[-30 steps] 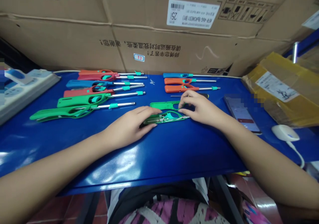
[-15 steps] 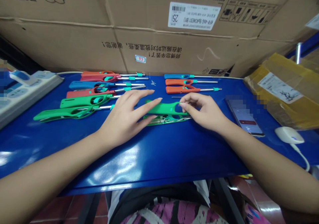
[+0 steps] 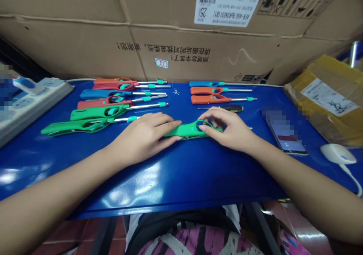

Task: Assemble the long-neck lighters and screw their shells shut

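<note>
A green gas lighter (image 3: 187,130) lies across the blue table, its upper shell half resting over the lower one. My left hand (image 3: 151,134) grips the handle end between fingers and thumb. Around the trigger loop, my right hand (image 3: 225,128) pinches the shell with thumb and forefinger. The lighter's metal tip shows just beyond the right hand; most of its tube is hidden. Behind the right hand lies a screwdriver (image 3: 233,108) with a black and yellow handle. Two green lighters, the nearer one (image 3: 76,127) and the farther one (image 3: 98,113), lie left of my left hand.
Red and blue lighters (image 3: 104,93) lie in a row at the back left, orange and blue ones (image 3: 208,99) at the back right. A power strip (image 3: 42,96) stands left. A phone (image 3: 283,132), a white mouse-like device (image 3: 338,153) and a taped box (image 3: 326,100) are right. A large carton (image 3: 99,50) stands behind.
The green upper shell has come down over the lower half, covering the inner parts. My left fingers have closed on the handle end. The view has shifted slightly.
</note>
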